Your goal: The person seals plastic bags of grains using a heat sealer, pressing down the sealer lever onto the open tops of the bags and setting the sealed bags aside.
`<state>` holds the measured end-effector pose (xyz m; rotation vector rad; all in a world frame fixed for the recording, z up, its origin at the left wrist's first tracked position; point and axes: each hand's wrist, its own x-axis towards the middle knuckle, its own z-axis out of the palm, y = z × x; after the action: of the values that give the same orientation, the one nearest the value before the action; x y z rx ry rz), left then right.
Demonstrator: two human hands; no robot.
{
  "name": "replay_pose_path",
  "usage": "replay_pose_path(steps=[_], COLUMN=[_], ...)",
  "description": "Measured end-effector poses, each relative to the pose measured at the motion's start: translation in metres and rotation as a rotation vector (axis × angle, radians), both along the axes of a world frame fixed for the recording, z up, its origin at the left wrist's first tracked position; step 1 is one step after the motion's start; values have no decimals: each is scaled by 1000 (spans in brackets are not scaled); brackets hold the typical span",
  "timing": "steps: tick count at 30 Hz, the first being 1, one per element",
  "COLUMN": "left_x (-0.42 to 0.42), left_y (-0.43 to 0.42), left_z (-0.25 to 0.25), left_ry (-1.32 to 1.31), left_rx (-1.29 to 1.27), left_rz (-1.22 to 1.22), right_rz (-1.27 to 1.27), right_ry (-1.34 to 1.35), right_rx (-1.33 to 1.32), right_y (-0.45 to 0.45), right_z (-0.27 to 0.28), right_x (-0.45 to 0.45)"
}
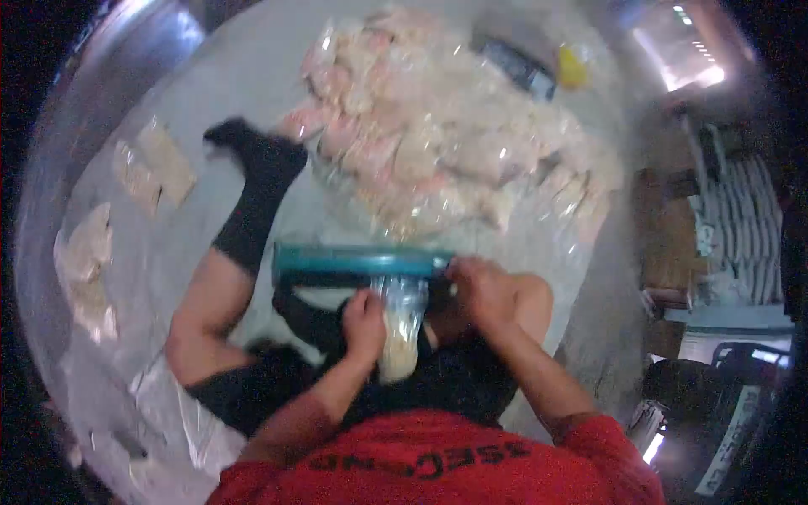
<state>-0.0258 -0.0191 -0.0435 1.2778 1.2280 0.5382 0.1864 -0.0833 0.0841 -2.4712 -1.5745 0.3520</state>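
A clear plastic bag (399, 341) with pale contents hangs below the edge of a teal, rounded object (353, 263) lying across my lap. My left hand (364, 323) is closed round the bag's left side, just under the teal rim. At the right end of the teal object is my right hand (477, 290), its fingers bent against that end; what they hold, if anything, is too blurred to make out. Beyond the teal object lies a big heap of clear bags (421, 135) with pale and pinkish contents.
A dark box-like item (518, 67) and a yellow item (572, 69) lie by the heap's far right. More filled bags (153, 167) (87, 269) rest on the pale sheet at left. Stacked grey material (741, 202) and a dark chair-like object (715, 404) stand at right.
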Motion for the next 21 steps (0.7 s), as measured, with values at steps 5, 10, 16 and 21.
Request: replay_pose_path(steps=[5, 10, 16, 21], left_x=[2, 5, 9, 5], left_y=[-4, 1, 4, 0], left_z=[-8, -4, 10, -25], left_ry=[-78, -399, -482, -556], left_rx=[-156, -553, -668, -721], left_rz=[69, 249, 313, 181], right_rz=[83, 169, 235, 228], right_ry=[-46, -17, -48, -106], right_rx=[-246, -397, -517, -597], right_y=[14, 40, 60, 62], right_z=[10, 33, 43, 26], right_x=[6, 10, 11, 17])
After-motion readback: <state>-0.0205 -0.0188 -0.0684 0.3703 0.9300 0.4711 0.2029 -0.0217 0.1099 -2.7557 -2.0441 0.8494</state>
